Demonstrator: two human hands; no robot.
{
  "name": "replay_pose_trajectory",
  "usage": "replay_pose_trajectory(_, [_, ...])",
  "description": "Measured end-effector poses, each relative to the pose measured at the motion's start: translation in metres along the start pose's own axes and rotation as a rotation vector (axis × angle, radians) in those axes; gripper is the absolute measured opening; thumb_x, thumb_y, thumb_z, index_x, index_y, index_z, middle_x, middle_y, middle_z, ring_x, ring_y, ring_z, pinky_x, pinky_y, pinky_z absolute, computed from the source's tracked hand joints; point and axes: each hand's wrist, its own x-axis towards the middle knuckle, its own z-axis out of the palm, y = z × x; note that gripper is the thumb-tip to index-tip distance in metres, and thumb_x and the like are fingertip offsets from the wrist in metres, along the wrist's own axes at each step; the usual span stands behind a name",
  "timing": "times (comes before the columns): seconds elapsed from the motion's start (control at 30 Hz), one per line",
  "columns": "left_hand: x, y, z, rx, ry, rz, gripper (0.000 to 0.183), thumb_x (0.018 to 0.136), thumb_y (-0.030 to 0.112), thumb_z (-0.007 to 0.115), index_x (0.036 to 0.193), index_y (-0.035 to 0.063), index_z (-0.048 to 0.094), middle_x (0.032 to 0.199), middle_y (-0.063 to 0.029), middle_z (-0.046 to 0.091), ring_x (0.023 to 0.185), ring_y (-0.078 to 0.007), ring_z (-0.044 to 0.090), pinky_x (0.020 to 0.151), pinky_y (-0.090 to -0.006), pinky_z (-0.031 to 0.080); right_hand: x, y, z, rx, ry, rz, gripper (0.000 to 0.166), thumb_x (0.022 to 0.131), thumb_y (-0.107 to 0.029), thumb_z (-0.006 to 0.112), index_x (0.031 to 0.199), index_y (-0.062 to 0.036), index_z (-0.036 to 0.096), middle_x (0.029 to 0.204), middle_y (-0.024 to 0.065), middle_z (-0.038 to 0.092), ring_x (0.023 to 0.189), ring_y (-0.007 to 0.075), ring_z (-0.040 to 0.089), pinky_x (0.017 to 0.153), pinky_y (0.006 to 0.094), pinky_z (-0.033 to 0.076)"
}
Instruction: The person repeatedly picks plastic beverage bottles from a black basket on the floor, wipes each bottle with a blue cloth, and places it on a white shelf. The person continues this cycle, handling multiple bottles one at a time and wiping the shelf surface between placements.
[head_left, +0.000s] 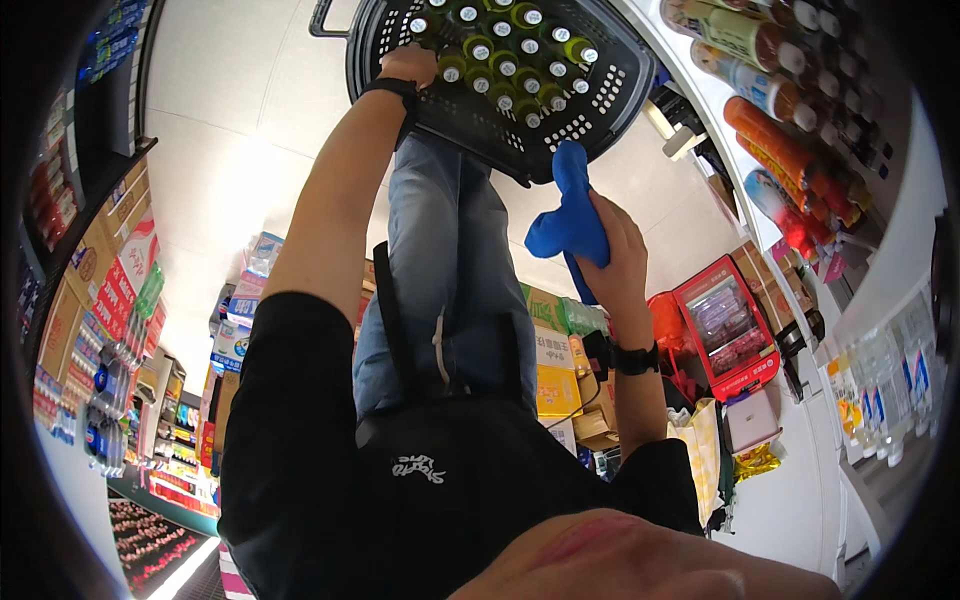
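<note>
A black plastic basket with perforated walls holds several green glass bottles with pale caps, standing upright. My left hand is at the basket's left side beside the bottles. Its fingers are curled, but what they close on is hidden. On the other side, my right hand grips a bunched blue cloth. One end of the cloth sticks up close to the basket's near right edge, and another part hangs below my fingers.
Drink bottles line a white shelf at the right. Below it stands a red box with a clear window. Cartons and bottle packs are stacked along the left. Pale floor tiles lie around the basket.
</note>
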Motion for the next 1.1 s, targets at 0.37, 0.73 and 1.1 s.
replay_pose_trajectory(0.37, [0.089, -0.033, 0.060, -0.013, -0.186, -0.032, 0.035, 0.091, 0.005, 0.057, 0.122, -0.0046, 0.070, 0.122, -0.0275, 0.072, 0.111, -0.0413, 0.072, 0.089, -0.0489, 0.056, 0.008, 0.023, 0.017, -0.031, -0.046, 0.005, 0.080, 0.069, -0.005, 0.084, 0.145, -0.0087, 0.058, 0.136, 0.0171, 0.065, 0.115, 0.0375, 0.067, 0.097, 0.0469, 0.053])
replay_pose_trajectory(0.73, [-0.047, 0.000, -0.054, 0.048, 0.123, 0.286, 0.028, 0.090, 0.011, 0.064, 0.118, 0.0127, 0.061, 0.104, -0.0202, 0.074, 0.100, -0.0415, 0.072, 0.079, -0.0537, 0.057, -0.019, -0.021, -0.034, -0.046, 0.096, -0.042, 0.075, 0.070, -0.006, 0.085, 0.142, -0.0108, 0.063, 0.132, 0.0161, 0.067, 0.113, 0.0375, 0.068, 0.098, 0.0463, 0.054])
replay_pose_trajectory(1.1, [-0.562, 0.078, -0.337, 0.111, 0.981, 0.767, 0.025, 0.092, 0.022, 0.074, 0.111, 0.0084, 0.065, 0.089, -0.0118, 0.065, 0.083, -0.0356, 0.066, 0.072, -0.0445, 0.054, -0.064, -0.165, -0.206, 0.161, 0.430, -0.382, 0.077, 0.069, -0.005, 0.079, 0.144, -0.0077, 0.060, 0.137, 0.0185, 0.065, 0.123, 0.0415, 0.063, 0.105, 0.0464, 0.050])
